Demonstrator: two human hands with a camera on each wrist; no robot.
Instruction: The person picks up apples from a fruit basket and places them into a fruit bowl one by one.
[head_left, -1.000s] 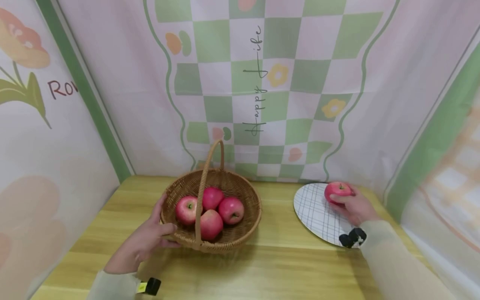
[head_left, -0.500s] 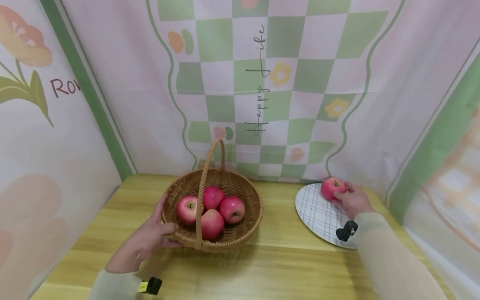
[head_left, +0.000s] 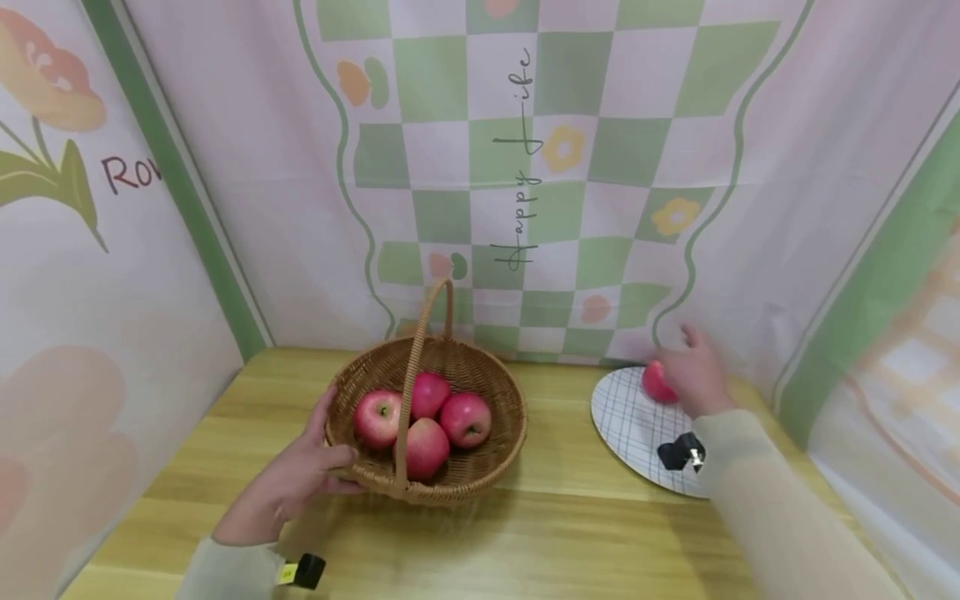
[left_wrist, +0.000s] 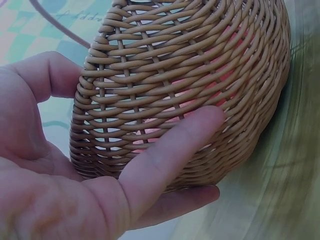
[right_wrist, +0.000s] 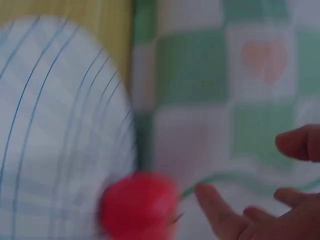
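Evidently, we saw the left hand [head_left: 303, 471] gripping the basket [head_left: 457, 490] by its left side, probably to steady it under its four apples [head_left: 423, 450]. The right hand [head_left: 697, 375] held nothing, its fingers spread near the single apple [head_left: 657, 384] on the far part of the plate [head_left: 630, 433], which presumably gave it a flat rest. That apple looked roundish, with no clear long axis; we couldn't tell where its stem pointed. The basket opened upward over the table [head_left: 525, 546], its handle [head_left: 420, 350] arching from near to far.
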